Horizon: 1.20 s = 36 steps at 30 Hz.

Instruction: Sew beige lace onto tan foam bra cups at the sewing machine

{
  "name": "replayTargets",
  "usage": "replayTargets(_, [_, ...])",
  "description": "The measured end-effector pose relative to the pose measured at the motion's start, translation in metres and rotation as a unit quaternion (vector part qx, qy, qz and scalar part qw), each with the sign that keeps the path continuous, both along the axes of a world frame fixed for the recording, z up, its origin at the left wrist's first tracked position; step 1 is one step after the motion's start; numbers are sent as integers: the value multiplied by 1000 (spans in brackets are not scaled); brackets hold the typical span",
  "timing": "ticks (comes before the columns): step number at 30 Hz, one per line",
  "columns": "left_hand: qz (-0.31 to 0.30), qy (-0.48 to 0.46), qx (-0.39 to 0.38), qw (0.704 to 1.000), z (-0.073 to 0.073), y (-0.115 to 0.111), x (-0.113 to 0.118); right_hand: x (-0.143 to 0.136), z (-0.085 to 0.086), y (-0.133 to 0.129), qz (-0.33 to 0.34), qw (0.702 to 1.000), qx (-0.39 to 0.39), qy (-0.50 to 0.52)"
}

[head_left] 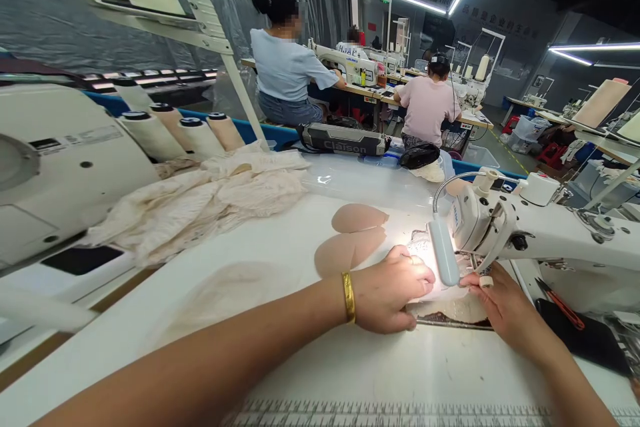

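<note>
A pale, lace-edged fabric piece (425, 253) lies under the lit head of a white sewing machine (480, 217). My left hand (395, 290), with a gold bracelet at the wrist, rests on this fabric left of the needle area, its fingers bent and closed on it. Close to the presser foot, my right hand (507, 297) pinches the fabric's right edge between thumb and fingers. A slim grey lamp (444, 253) hangs between both hands and hides part of the fabric. Beyond my left hand, two beige moulded cups (350, 250) lie on the white table (300, 340).
Crumpled cream garments (210, 197) lie at the left, before several thread cones (150, 133) and another machine (65, 167). Red-handled snips (560, 303) rest on a black pad at right. A ruler strip (380, 413) runs along the front. Co-workers sit at machines beyond.
</note>
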State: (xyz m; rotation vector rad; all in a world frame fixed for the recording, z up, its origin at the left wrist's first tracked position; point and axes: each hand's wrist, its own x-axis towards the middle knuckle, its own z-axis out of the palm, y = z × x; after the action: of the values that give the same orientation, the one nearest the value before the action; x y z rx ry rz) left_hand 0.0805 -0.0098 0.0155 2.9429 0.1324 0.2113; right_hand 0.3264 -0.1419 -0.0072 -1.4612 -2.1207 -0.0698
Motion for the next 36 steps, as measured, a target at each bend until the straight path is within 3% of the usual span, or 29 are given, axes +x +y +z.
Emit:
replayTargets(4, [-23, -16, 3, 1000, -5, 3, 5, 10, 12, -9, -4, 987, -158, -26])
replayTargets(7, [-33, -34, 11, 999, -9, 4, 7, 11, 19, -12, 8, 978, -209, -3])
replayTargets(12, [-36, -60, 25, 997, -15, 9, 10, -3, 7, -1, 27, 976, -154, 153])
replayTargets(16, [-40, -74, 31, 996, -20, 18, 13, -14, -19, 10, -17, 996, -86, 33])
replayTargets(19, [-29, -75, 28, 996, -23, 25, 15, -13, -30, 13, -37, 997, -66, -31])
replayTargets(29, [-16, -85, 1, 996, -22, 29, 16, -13, -27, 15, -39, 997, -58, -41])
replayTargets(36, [-13, -88, 6, 996, -27, 30, 17, -10, -28, 12, -49, 997, -9, -57])
